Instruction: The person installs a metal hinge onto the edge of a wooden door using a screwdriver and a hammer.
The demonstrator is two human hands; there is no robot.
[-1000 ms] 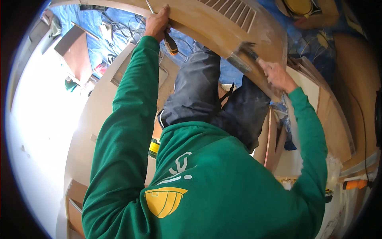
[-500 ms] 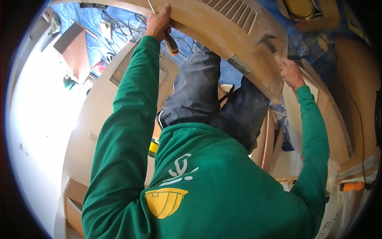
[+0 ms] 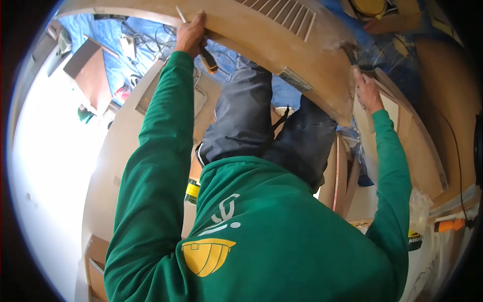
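A wooden panel [image 3: 221,22] with a slatted vent [image 3: 287,15] lies across my legs at the top of the view. My left hand [image 3: 191,34] is at the panel's near edge, closed round a screwdriver [image 3: 208,60]. Its orange-and-black handle hangs below my fist and its shaft sticks out above. My right hand [image 3: 370,91] is wrapped round the handle of a hammer [image 3: 349,50], whose dark, smeared head is at the panel's right end; whether it touches cannot be made out. A metal plate [image 3: 295,79] is set in the panel's near edge.
Blue sheeting [image 3: 110,30] covers the floor, with tangled cables [image 3: 151,43] on it. A brown board piece [image 3: 89,73] is at the left. More curved boards [image 3: 412,133] lean at the right, near an orange-handled tool [image 3: 449,225]. A yellow-banded container [image 3: 192,191] is beside my waist.
The hammer head has shifted right, from above the panel's face to its right end. My left hand and the panel appear slightly further left, as does most of the scene.
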